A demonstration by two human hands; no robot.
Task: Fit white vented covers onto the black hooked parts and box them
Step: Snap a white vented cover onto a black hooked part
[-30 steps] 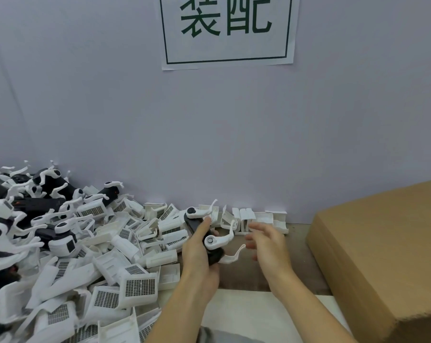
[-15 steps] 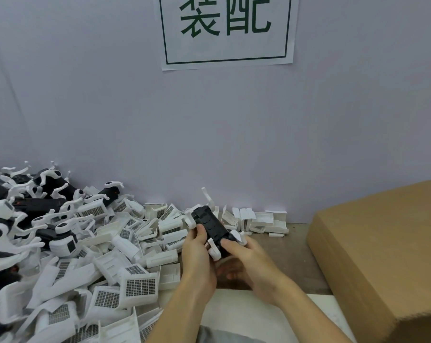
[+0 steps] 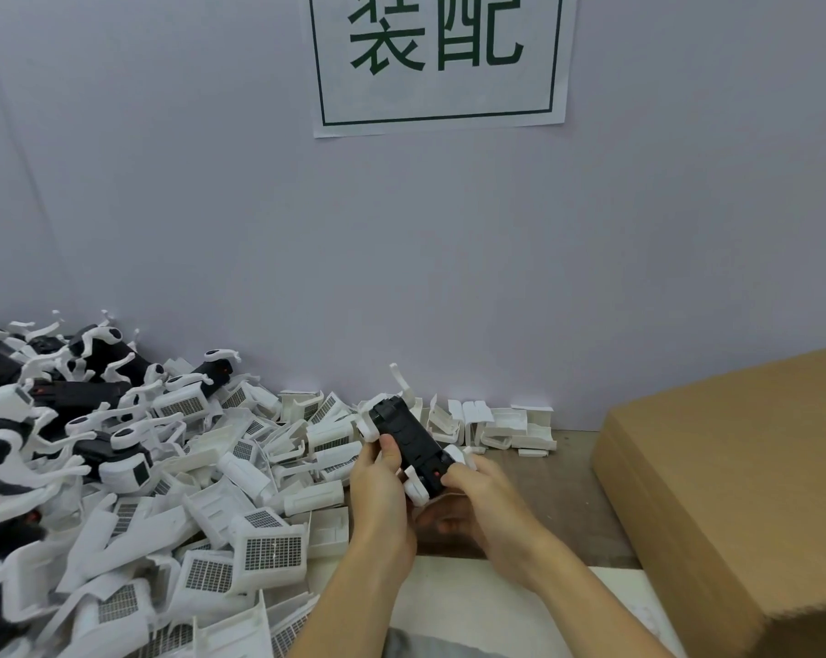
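Both hands grip one black hooked part above the bench, left hand at its middle, right hand pinching its near end, long axis running away leftward, with white vented covers heaped nearer the left.

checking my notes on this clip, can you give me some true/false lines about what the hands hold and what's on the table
1. Both hands hold one black part. True: the left hand and right hand each have a grip on the black part.
2. A white cover is already fitted on that part. False: its black body is bare; only white hooks show at its ends.
3. The pile of white covers lies to the left of the hands. True.
4. The cardboard box sits on the left. False: it is on the right.
5. A paper sign hangs on the wall. True.
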